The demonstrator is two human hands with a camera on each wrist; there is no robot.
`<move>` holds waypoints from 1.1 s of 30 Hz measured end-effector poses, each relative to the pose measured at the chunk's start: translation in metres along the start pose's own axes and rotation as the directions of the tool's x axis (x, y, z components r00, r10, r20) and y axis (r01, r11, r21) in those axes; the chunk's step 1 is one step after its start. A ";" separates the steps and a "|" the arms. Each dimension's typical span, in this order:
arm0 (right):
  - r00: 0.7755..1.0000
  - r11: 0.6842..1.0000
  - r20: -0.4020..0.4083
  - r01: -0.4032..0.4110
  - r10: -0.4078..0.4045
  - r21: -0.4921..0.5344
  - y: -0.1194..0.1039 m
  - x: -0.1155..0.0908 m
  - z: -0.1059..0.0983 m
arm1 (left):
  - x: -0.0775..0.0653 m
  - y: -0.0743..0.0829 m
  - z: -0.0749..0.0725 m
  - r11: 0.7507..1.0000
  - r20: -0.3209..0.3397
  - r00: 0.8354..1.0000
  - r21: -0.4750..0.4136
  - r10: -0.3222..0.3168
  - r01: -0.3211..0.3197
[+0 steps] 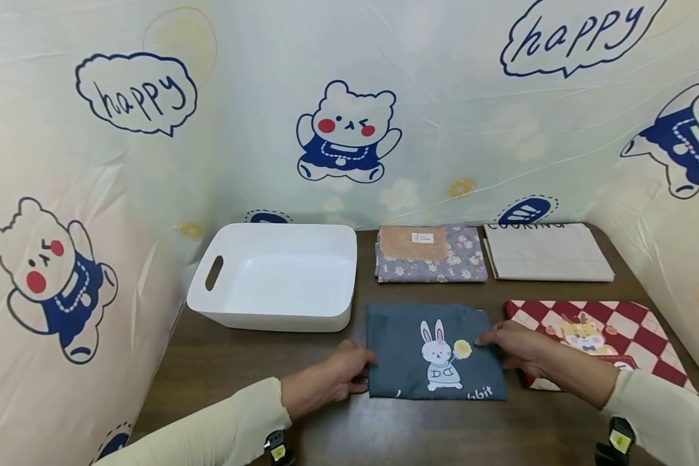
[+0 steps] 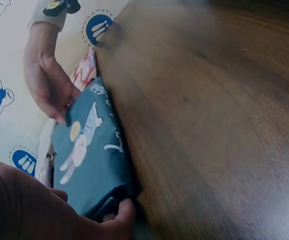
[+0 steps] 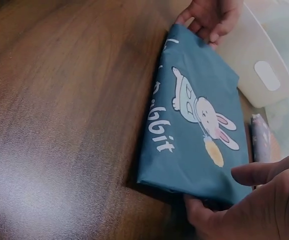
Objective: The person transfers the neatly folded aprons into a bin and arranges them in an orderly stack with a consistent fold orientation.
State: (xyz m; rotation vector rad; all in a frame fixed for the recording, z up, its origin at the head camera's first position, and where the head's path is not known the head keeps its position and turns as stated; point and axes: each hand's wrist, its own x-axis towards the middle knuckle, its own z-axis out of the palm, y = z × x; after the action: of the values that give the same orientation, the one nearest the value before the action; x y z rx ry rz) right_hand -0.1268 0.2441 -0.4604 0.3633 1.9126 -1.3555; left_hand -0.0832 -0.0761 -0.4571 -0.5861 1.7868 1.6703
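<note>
Table [image 1: 239, 362]: shiny woodgrain
Backdrop [image 1: 443, 129]: cutesy bear-print
Left hand [image 1: 345, 370]: pinching teal cloth [image 1: 395, 346]
Right hand [image 1: 524, 349]: pinching opposite edge
Cut off: pale cloth [image 1: 547, 255] lettering [image 1: 526, 226]

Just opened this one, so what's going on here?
A person's left hand and right hand grip opposite side edges of a folded dark teal rabbit-print cloth at a brown wooden table. Beyond it to the left stands an open white plastic bin, nothing visible inside. Behind are a folded purple floral cloth and a folded off-white cloth with black lettering; a folded red-and-white checked cloth lies to the right.
</note>
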 end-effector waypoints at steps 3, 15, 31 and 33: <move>1.000 1.000 0.014 -0.002 0.001 0.018 0.002 0.001 0.001 | 0.000 0.002 0.001 1.000 0.001 1.000 -0.010 0.011 -0.011; 0.998 0.998 0.057 0.026 -0.029 0.052 -0.005 -0.002 -0.009 | 0.001 0.009 0.005 0.994 0.058 0.996 -0.082 0.071 -0.066; 0.990 0.997 0.116 0.082 -0.083 0.015 -0.026 -0.033 -0.038 | -0.026 0.049 0.001 0.995 0.156 0.983 -0.001 0.096 -0.097; 0.989 0.996 0.118 0.088 -0.088 0.004 -0.030 -0.036 -0.042 | -0.029 0.056 0.001 0.994 0.160 0.981 0.002 0.107 -0.109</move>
State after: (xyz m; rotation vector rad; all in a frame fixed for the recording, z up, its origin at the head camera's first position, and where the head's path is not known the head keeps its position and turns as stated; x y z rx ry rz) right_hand -0.1379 0.2761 -0.4076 0.1960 1.8499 -1.4013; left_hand -0.1008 -0.0723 -0.3969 -0.3453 1.7370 1.7272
